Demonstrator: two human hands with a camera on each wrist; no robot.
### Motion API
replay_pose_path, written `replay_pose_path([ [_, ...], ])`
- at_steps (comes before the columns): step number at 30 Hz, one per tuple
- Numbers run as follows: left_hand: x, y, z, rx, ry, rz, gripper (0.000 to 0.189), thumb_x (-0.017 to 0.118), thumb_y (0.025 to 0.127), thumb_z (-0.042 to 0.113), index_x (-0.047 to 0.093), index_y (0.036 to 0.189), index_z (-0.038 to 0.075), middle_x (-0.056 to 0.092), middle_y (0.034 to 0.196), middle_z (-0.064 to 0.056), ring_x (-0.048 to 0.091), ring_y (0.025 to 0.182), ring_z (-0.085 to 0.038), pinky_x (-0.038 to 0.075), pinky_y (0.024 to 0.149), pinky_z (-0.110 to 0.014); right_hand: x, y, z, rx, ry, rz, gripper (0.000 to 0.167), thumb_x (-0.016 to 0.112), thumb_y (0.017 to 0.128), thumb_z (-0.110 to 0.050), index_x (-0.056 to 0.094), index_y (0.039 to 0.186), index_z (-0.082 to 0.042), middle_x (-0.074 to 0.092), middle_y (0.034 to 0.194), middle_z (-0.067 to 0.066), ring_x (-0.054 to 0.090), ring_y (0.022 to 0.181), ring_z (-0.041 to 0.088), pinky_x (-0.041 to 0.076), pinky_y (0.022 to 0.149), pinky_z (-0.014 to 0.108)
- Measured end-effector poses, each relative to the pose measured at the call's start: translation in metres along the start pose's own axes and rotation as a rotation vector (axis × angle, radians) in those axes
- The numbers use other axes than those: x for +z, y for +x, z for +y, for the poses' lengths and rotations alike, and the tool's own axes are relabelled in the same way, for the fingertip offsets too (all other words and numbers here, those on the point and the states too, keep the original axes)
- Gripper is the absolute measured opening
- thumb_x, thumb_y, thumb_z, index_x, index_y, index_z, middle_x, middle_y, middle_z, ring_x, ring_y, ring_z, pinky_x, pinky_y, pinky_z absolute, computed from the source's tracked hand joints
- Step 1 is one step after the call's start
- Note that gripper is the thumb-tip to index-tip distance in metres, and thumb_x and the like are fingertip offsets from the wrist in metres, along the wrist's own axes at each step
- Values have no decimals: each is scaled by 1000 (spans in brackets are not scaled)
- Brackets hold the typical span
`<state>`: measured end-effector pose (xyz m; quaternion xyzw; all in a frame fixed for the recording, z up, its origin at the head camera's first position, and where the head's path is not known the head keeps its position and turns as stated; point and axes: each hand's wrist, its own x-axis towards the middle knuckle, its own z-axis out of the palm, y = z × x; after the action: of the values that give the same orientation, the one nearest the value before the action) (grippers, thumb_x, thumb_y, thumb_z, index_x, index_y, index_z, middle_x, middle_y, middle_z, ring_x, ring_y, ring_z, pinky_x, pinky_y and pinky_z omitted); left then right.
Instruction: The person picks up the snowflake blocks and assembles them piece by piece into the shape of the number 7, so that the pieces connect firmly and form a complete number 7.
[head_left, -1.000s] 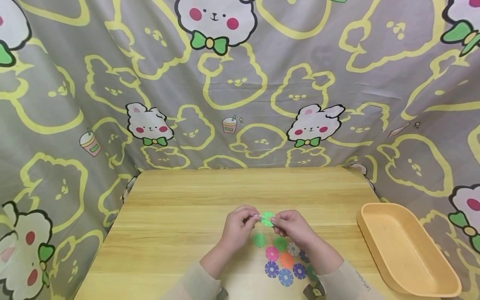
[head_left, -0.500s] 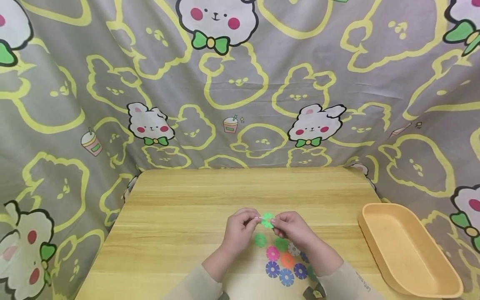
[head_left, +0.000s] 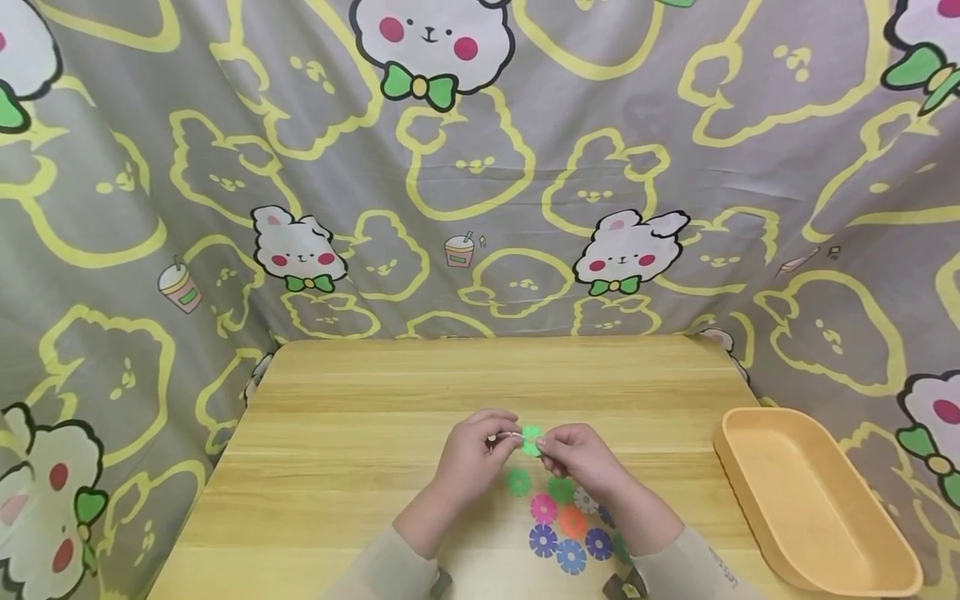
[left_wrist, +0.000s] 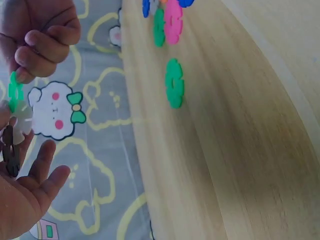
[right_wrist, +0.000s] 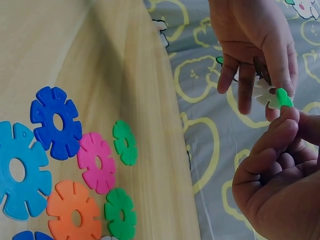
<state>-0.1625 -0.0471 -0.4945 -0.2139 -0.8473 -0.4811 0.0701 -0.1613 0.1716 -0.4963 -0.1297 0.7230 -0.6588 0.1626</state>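
Note:
Over the table, my left hand pinches a white notched snowflake disc, seen in the right wrist view. A dark brown disc sits against the white one in the left wrist view. My right hand pinches a bright green snowflake disc between thumb and curled fingers. The green disc meets the white one at its edge; how deep their slots engage is hidden. My left hand's other fingers spread loosely beneath the pieces.
On the wooden table below lie several loose discs: green, pink, orange, dark blue and light blue. A yellow-orange tray stands at the right. Patterned cloth hangs behind the table.
The green disc and my right fingers have shifted slightly left, closer to my left hand. The green disc appears turned narrower to the head view. The loose discs stay put.

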Motion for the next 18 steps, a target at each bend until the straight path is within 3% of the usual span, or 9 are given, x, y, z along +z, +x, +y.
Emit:
replay_pose_path([
  [8,0,2,3,-77,-94,-21,5,77,99,15,78,96,10,75,107,1,71,96,-14,60,82,-21,-1,2,5,16,-25,13,30,57,109,-13,67,84,-2,60,70,-2,52,61,7,47,61,20],
  [10,-1,2,1,-85,-100,-13,7,77,99,16,78,94,10,75,106,2,71,96,-14,60,82,-21,-7,2,6,25,-57,59,30,58,109,-15,70,89,3,63,73,2,54,63,10,49,63,22],
  [15,-6,2,-4,-101,-86,14,8,78,99,16,79,96,9,76,104,1,71,94,-13,60,81,-23,-35,0,8,39,-359,290,25,66,106,-19,75,109,5,71,89,11,62,77,20,55,68,30],
  [18,-8,3,-5,-109,-68,24,6,78,99,16,79,97,10,76,103,2,70,92,-12,61,80,-24,-44,-3,16,84,-571,341,36,72,103,-25,71,125,3,72,108,13,65,91,26,58,74,37],
])
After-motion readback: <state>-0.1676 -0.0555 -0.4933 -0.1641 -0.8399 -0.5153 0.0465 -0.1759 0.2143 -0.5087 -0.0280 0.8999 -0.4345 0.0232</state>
